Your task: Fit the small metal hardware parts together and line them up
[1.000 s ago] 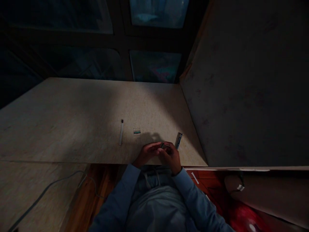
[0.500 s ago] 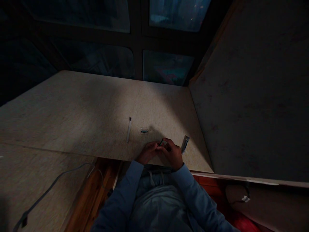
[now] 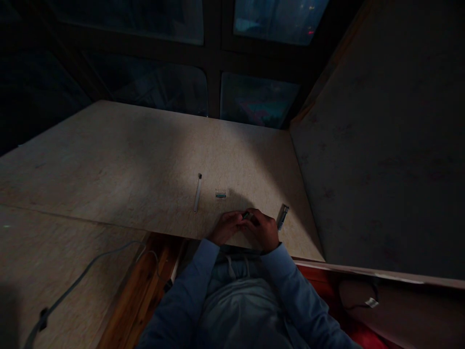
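My left hand (image 3: 225, 227) and my right hand (image 3: 264, 230) meet at the near edge of a pale board table (image 3: 145, 165). Both pinch a small dark object (image 3: 248, 215) held between their fingertips; it is too small and dim to name. Just behind the hands lies a small clear piece with a teal strip (image 3: 220, 194). To its left, a thin white stick with a dark tip (image 3: 197, 193) lies on the table. A short metallic cylinder (image 3: 282, 216) rests to the right of my right hand.
A tall pale panel (image 3: 381, 145) stands along the table's right side. A second board with a grey cable (image 3: 83, 276) lies at the lower left. Dark window panes (image 3: 254, 99) stand behind the table. The scene is dim.
The hands have stayed together on the small object, turning it slightly. The view shifted a little, so everything sits further right in the picture.
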A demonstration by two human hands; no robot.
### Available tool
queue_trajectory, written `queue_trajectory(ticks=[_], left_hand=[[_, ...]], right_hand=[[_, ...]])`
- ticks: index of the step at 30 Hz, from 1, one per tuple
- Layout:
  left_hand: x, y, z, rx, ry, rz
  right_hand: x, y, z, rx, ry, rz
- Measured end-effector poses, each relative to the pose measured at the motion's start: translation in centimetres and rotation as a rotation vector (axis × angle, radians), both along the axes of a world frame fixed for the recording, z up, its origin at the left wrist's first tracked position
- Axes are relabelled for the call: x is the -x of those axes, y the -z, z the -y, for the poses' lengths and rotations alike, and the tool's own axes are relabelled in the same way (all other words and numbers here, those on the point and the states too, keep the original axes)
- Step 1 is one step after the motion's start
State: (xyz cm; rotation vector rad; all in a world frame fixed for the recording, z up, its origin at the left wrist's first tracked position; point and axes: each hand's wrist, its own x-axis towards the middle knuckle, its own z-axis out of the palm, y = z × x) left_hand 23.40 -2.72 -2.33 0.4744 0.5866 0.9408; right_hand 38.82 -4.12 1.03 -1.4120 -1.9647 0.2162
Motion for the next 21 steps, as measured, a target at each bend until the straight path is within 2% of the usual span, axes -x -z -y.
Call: queue_trajectory(ticks=[7,15,18,21], left_hand=[[-0.1,0.3,0.0,0.022,-0.032,0.053],[-0.2,-0.2,0.0,0.023,-0.056,0.105],[-0.2,0.1,-0.1,0.045,-0.087,0.112],[-0.4,1.2,-0.6,0.131,-0.116,0.190]], right_hand=[[0.4,-0.1,-0.2,0.025,-0.003,-0.038],[0.5,0.3,-1.1,0.028,-0.128,-0.042],[0.7,-0.7,-1.3,0.073,-0.177,-0.163],[1.8,-2.8,-1.8,0.146,-0.112,-0.321]])
